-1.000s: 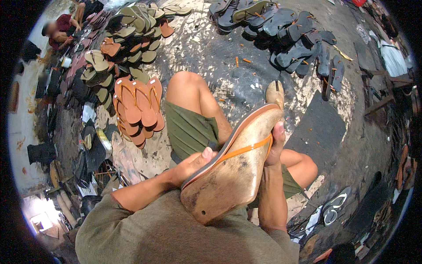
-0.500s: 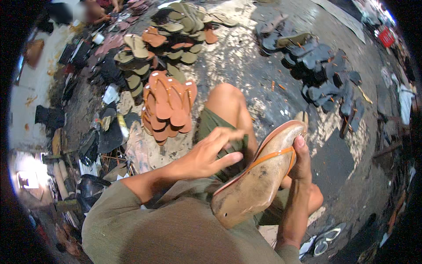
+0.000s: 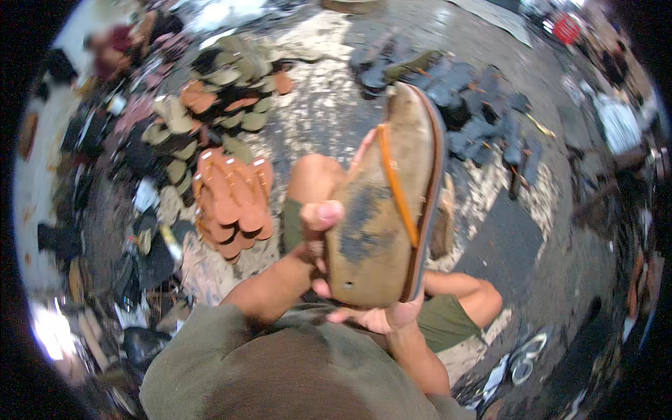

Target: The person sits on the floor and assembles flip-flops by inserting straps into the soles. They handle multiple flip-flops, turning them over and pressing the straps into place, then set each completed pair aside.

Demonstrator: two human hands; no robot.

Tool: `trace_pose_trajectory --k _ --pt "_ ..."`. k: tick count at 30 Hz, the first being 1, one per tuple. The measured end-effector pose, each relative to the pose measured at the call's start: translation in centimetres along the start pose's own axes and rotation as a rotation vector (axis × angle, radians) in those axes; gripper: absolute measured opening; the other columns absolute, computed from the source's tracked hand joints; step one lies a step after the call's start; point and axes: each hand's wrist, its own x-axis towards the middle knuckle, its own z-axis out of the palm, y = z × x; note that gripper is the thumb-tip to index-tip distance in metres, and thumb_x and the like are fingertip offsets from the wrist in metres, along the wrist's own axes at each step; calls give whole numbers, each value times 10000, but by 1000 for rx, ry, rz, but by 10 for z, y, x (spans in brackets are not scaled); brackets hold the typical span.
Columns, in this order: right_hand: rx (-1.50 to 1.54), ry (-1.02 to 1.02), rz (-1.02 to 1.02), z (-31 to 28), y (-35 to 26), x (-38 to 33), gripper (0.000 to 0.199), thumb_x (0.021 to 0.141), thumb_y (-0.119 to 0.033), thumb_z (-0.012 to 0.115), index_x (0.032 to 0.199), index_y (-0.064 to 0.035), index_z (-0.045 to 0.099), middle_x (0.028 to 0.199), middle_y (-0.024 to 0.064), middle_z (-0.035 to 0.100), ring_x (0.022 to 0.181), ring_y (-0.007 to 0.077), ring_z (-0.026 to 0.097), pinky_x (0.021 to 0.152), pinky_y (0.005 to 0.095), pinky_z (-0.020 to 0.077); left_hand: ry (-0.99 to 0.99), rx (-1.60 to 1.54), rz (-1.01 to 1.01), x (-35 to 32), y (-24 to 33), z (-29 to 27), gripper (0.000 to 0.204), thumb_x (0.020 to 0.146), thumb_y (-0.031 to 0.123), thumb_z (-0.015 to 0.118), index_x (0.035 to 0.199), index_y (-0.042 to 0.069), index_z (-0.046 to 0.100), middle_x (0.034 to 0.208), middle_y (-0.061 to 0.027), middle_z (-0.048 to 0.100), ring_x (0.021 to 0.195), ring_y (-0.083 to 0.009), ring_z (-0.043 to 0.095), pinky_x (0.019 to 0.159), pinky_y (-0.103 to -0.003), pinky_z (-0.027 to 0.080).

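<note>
A flip-flop with an orange strap [image 3: 400, 192] is fitted on a worn wooden shoe last [image 3: 378, 269], held upright before my chest. The last's scuffed face is toward me, and the dark-edged sole [image 3: 438, 150] runs along its right side. My left hand [image 3: 318, 241] is closed at the last's left edge, thumb uppermost; some of its fingers are hidden behind. At the bottom, my right hand [image 3: 392, 318] supports the heel end, with its fingers reaching left beneath it. A pinkish bit beside the strap is too blurred to make out.
Tan-brown flip-flops [image 3: 234, 192] are heaped left of my knee, with olive ones [image 3: 238, 63] beyond. Blue-grey sandals [image 3: 462, 91] lie in a row at the far right. Another wooden last [image 3: 442, 224] stands behind the held one. A person [image 3: 115, 52] is at the far left.
The last with its flip-flop has turned upright, toe away from me. My right hand has shifted from the toe to the heel. My left hand, free before, is now on the last's left edge.
</note>
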Motion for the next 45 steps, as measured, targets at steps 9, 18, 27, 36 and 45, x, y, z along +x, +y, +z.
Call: trace_pose_trajectory --k 9,18,27,36,45 --pt "-1345 750 -513 -4 -42 -10 886 955 -215 733 1619 -43 174 1599 192 318 1479 321 347 1220 445 297 213 754 -363 -8 -15 -27 837 1027 274 596 1632 -48 116 1593 -156 363 1440 -236 395 1202 -375 315" --pt "-1103 653 -353 -26 -70 -12 728 1042 -374 611 1556 -61 202 1415 208 505 1221 251 579 947 339 526 40 971 -173 -9 -26 -38 871 983 68 661 1639 -13 94 1415 -132 530 1259 -188 554 1065 -325 466" --pt "-1384 641 -567 -48 -55 -6 768 1056 -366 612 1563 1 167 1425 197 505 1265 227 551 1026 352 486 21 1037 -226 -3 -12 -11 900 925 118 743 1584 -61 156 1425 -172 518 1288 -231 551 1084 -356 465" --pt "-1984 759 -820 -21 -67 12 940 860 -421 847 1544 -37 330 1403 192 451 1305 304 478 1117 436 404 -115 914 249 13 -4 -29 1331 873 421 827 1610 45 -215 1715 -234 -40 1590 -338 86 1266 -441 170" --pt "-1611 781 -585 -30 -77 45 660 965 -439 706 1430 1 546 1269 237 684 1191 307 661 1036 404 493 382 882 241 86 15 -165 570 1104 404 459 1460 -39 416 1425 -126 536 1299 -219 539 1114 -363 412"
